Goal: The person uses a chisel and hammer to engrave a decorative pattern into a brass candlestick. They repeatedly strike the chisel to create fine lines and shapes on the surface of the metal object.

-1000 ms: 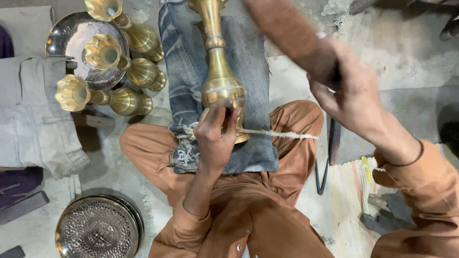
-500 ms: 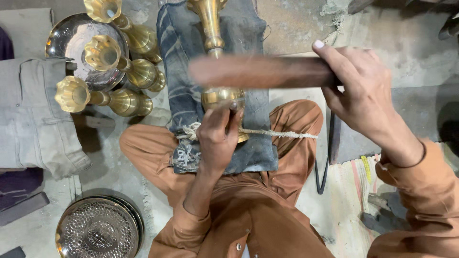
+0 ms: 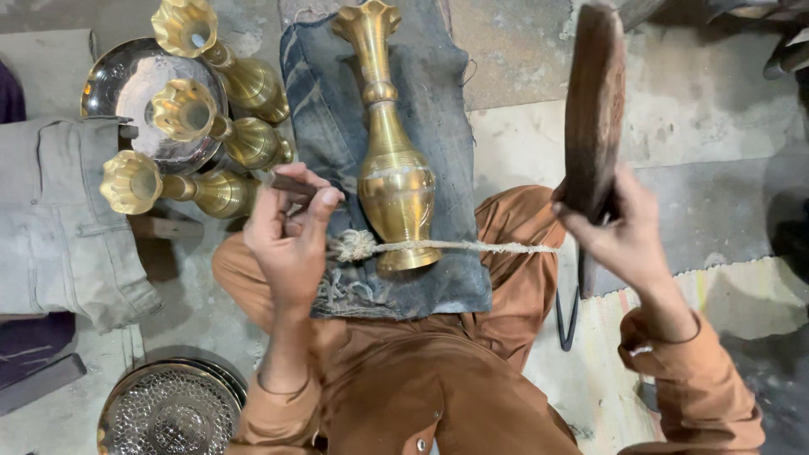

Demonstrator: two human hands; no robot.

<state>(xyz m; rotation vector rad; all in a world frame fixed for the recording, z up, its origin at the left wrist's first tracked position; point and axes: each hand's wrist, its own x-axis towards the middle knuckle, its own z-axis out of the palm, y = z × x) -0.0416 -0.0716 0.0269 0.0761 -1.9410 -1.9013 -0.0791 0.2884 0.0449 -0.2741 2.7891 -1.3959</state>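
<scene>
Two hands busy: left hand pinches chisel beside brass vase; right hand grips raised wooden mallet.

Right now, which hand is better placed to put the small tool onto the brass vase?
Left. The left hand already holds the small tool right beside the brass vase. The right hand is off to the side, holding a wooden mallet raised.

Three brass vases crowd the vase's left.
</scene>
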